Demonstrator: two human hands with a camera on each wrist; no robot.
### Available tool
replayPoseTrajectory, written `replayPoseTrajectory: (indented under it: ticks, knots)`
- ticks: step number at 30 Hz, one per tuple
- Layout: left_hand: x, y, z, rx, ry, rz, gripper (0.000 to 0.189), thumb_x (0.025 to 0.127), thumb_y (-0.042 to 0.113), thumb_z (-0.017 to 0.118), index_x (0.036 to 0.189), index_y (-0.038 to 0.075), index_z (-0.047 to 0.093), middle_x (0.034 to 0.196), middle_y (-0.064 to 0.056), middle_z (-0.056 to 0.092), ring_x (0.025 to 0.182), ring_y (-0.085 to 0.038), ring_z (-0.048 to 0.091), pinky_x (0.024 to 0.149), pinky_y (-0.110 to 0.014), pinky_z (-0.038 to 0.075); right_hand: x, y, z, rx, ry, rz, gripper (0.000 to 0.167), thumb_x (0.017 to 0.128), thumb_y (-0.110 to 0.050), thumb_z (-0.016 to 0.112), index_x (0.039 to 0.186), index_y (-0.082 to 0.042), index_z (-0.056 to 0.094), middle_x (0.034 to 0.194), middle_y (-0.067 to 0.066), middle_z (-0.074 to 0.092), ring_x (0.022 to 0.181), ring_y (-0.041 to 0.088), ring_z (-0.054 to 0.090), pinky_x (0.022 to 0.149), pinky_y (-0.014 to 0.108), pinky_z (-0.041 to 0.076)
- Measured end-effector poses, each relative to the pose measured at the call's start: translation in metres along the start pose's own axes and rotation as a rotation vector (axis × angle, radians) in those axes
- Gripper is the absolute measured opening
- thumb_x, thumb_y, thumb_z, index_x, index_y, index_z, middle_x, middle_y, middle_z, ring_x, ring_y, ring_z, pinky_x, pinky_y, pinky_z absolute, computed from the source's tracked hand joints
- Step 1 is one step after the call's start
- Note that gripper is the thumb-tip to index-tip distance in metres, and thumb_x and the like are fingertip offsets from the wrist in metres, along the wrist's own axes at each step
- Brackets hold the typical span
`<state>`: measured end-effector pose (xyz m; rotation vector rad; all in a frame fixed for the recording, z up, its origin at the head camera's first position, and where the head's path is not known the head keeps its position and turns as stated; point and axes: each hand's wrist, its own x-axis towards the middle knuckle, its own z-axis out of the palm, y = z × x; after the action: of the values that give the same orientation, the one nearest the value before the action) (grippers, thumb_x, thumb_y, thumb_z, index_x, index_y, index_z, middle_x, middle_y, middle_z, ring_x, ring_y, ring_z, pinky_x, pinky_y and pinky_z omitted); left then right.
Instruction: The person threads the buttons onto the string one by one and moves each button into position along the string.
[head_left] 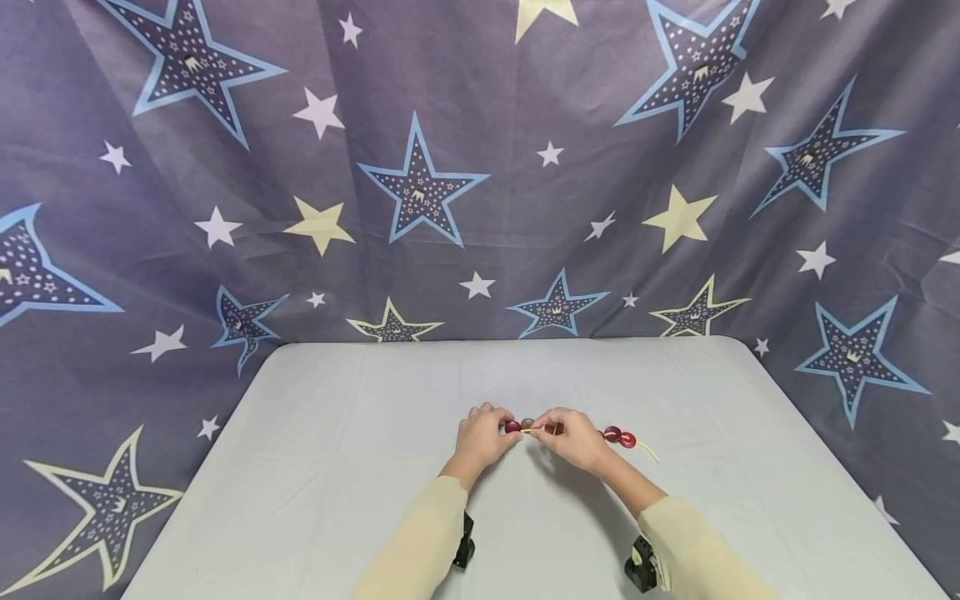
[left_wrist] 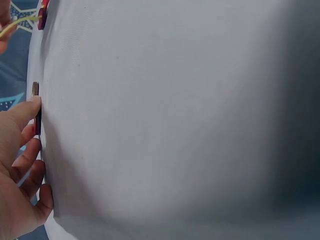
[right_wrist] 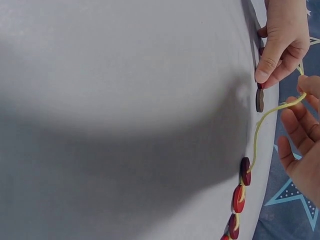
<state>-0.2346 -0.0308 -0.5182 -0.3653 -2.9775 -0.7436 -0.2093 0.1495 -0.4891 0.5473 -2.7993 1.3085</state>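
My left hand point(head_left: 483, 437) pinches a dark red flat disc, seemingly a button point(head_left: 512, 426), between thumb and forefinger at the tabletop. Right beside its fingertips stands a brown button point(right_wrist: 259, 100). Thumb and forefinger of my right hand point(head_left: 576, 442) pinch a yellow cord point(right_wrist: 267, 114), raised just off the table near the brown button. From there the cord sags to a row of red and dark red buttons point(right_wrist: 239, 199) strung on it, to the right of my right hand. A short stretch of cord also shows above the right fingertips; where it leads is hidden.
A pale cloth covers the table point(head_left: 337, 483). Behind and at both sides hangs a dark curtain point(head_left: 480, 75) with a star print. The cord's loose tail point(head_left: 648, 451) lies to the right of the button row.
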Motion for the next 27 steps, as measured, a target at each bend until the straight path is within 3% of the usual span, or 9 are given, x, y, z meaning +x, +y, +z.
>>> replayPoseTrajectory:
  ticks: [13, 19, 27]
  knots:
    - [0.004, -0.005, -0.006, -0.069, -0.036, 0.020, 0.029, 0.080, 0.035, 0.072, 0.097, 0.013, 0.069, 0.086, 0.001, 0.058, 0.082, -0.015, 0.053, 0.072, -0.033, 0.044, -0.001, 0.001, -0.001, 0.044, -0.023, 0.030, 0.012, 0.087, -0.017, 0.066, 0.090, -0.007, 0.071, 0.073, 0.001, 0.058, 0.056, 0.006, 0.049, 0.049, 0.019, 0.040]
    - [0.003, -0.008, -0.011, -0.135, -0.026, 0.024, 0.027, 0.081, 0.031, 0.071, 0.098, 0.010, 0.067, 0.088, -0.002, 0.059, 0.081, -0.015, 0.055, 0.074, -0.033, 0.046, 0.001, 0.000, -0.002, 0.039, -0.026, 0.044, 0.011, 0.086, -0.017, 0.066, 0.090, -0.008, 0.071, 0.072, 0.001, 0.058, 0.052, 0.004, 0.049, 0.048, 0.019, 0.041]
    - [0.002, -0.008, -0.020, -0.270, -0.016, 0.039, 0.028, 0.082, 0.025, 0.069, 0.103, 0.008, 0.066, 0.094, -0.006, 0.063, 0.090, -0.020, 0.061, 0.080, -0.035, 0.049, 0.004, -0.004, -0.007, 0.012, 0.005, 0.009, 0.010, 0.085, -0.016, 0.067, 0.088, -0.008, 0.071, 0.071, 0.000, 0.059, 0.060, 0.008, 0.048, 0.051, 0.020, 0.041]
